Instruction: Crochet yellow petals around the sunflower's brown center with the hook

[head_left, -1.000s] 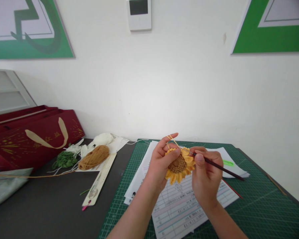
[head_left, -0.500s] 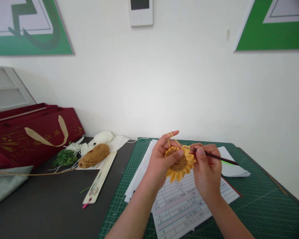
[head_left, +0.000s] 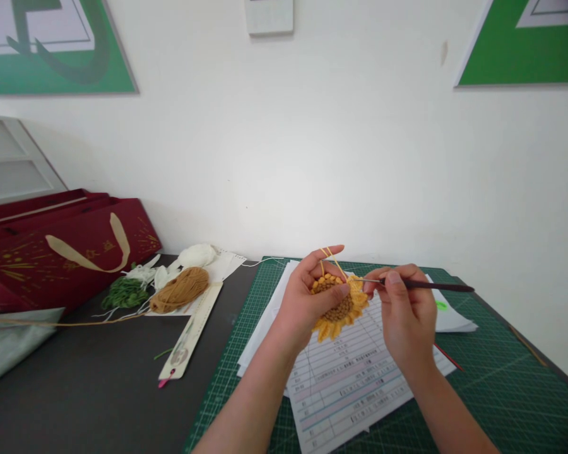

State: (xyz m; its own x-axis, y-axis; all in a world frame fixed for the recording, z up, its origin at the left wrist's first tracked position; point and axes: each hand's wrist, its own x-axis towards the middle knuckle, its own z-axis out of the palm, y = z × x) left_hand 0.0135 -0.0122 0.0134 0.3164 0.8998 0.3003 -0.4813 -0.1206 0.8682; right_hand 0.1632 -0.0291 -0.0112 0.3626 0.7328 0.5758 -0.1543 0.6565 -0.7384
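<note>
My left hand point(head_left: 307, 296) is closed on a round crochet sunflower point(head_left: 334, 310) with a brown centre and yellow petals; the thumb presses on its face. Yellow yarn point(head_left: 337, 260) loops over the raised left index finger and runs down to the flower's top edge. In my right hand point(head_left: 407, 315) is a crochet hook point(head_left: 435, 287) with a dark handle, held nearly level. Its thin metal shaft points left and reaches the yellow stitches at the flower's upper right. The hook's very tip is too small to make out.
Printed sheets point(head_left: 355, 391) lie under my hands on a green cutting mat point(head_left: 497, 378). To the left are a brown yarn skein point(head_left: 180, 290), green yarn point(head_left: 124, 292), white yarn point(head_left: 196, 255), a ruler point(head_left: 192, 334) and a dark red gift bag point(head_left: 76, 252). A white wall stands behind.
My right hand has moved right, away from my left hand, and the hook has come with it, now more level and showing more metal shaft. The left hand keeps its hold on the sunflower.
</note>
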